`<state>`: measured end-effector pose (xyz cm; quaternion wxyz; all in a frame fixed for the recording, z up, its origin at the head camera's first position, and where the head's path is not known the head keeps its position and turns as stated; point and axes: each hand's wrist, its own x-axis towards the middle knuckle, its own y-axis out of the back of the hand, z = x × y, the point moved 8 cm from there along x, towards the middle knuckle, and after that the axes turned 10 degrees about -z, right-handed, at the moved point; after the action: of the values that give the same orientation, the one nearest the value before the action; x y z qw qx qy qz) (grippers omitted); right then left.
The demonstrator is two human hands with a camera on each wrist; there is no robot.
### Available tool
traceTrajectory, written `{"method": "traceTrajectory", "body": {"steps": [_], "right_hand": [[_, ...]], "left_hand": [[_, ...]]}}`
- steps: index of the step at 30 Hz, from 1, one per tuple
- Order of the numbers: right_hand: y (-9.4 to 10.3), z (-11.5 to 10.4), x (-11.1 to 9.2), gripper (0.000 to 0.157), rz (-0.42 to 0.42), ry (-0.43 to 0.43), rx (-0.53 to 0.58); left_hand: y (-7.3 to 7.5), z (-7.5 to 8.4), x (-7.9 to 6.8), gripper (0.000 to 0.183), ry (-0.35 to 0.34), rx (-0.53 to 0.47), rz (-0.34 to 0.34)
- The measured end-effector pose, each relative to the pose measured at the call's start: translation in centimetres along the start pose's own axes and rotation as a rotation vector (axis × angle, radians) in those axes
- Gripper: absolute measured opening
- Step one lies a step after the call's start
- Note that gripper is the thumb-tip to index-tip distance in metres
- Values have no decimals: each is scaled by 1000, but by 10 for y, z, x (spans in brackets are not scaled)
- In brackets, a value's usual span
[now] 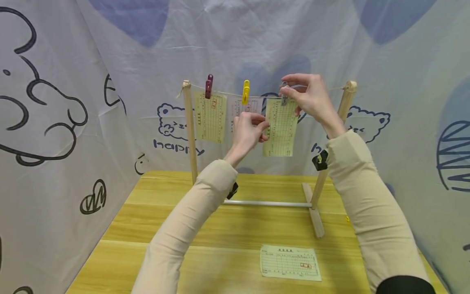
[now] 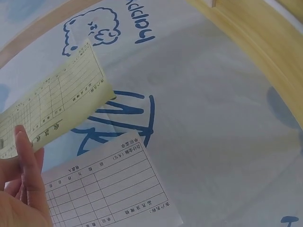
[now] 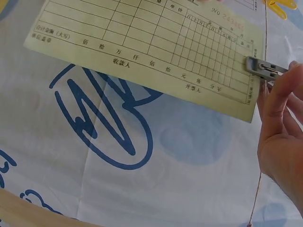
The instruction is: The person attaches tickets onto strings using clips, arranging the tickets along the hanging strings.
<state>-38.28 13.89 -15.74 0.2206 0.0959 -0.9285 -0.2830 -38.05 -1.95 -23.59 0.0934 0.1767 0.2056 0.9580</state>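
A yellow receipt slip [image 1: 280, 130] hangs upright from a string [image 1: 312, 93]. My right hand [image 1: 313, 98] pinches the handle end of a grey clothespin [image 3: 262, 68], whose tips sit over the slip's top edge at the string. With thumb and fingers my left hand [image 1: 247, 130] pinches the slip's left edge, below the string. Behind that hand hangs a white slip [image 2: 109, 184] under a yellow clothespin [image 1: 246, 92]. Farther left, a maroon clothespin [image 1: 208, 86] holds another yellow slip [image 1: 210, 118].
A wooden post [image 1: 189, 130] and a second post [image 1: 346, 100] carry the string, with a white bar [image 1: 268, 203] low between them. Another receipt slip [image 1: 290, 263] lies flat on the wooden table [image 1: 220, 269]. Printed cloth [image 1: 121, 41] hangs behind and at the sides.
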Motion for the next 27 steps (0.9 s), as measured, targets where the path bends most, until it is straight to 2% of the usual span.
{"method": "traceTrajectory", "body": {"steps": [4, 8, 11, 13, 16, 18, 21, 24, 27], "right_hand": [[1, 2, -4, 52, 2, -19, 29], [6, -4, -22, 51, 112, 98, 48], [9, -6, -49, 47, 236, 225, 91], [7, -3, -73, 43, 305, 316, 124], [-3, 15, -110, 36, 370, 430, 183], [-12, 38, -134, 34, 395, 456, 234], [-25, 88, -167, 30, 447, 374, 312], [-40, 148, -198, 29, 508, 207, 411], [-57, 205, -229, 23, 591, 32, 530]], "left_hand": [[3, 1, -4, 21, -35, 21, 34], [3, 5, -19, 22, -130, 82, 68], [-2, 6, -37, 22, -194, 93, 63], [-6, 1, -49, 21, -205, 54, 44], [-16, -15, -66, 21, -184, -20, 7], [-26, -30, -76, 20, -152, -50, -22], [-48, -56, -90, 19, -98, -40, -85], [-75, -85, -105, 19, -43, -17, -173], [-106, -116, -122, 20, 1, -36, -286]]}}
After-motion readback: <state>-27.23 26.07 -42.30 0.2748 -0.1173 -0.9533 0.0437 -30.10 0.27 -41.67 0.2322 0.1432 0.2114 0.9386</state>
